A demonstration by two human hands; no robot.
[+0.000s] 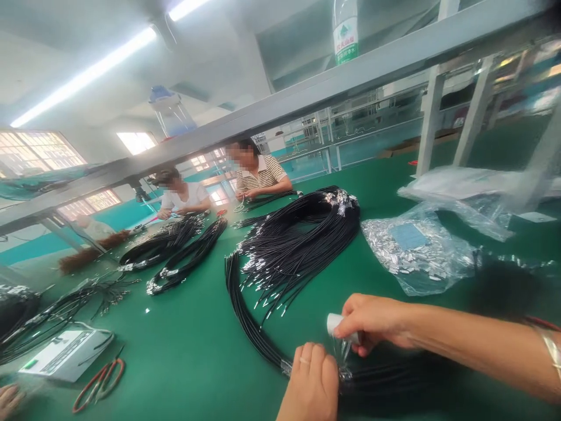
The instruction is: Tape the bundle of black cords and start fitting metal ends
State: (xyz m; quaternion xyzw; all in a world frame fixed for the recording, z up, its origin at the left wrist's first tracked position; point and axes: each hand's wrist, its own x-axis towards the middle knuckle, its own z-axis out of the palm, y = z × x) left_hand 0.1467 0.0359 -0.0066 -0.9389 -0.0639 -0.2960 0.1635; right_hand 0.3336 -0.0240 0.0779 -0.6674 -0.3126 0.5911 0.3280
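R hand [372, 321] pinches tape roll [333, 323] just above cable bundle [289, 245]; L hand [312, 383] clenched on bundle's tied end, fingertips hidden, wrist cut off.

Black cord bundle [280, 263] loops across green mat; white tape roll [333, 323] pinched above it.

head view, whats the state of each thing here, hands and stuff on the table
left hand: closed on the cord bundle
right hand: pinching a small white roll
cord bundle: looped, flat on the table
bag of metal parts: lying flat
red-handled scissors: lying flat, untouched
bottle: upright on the shelf
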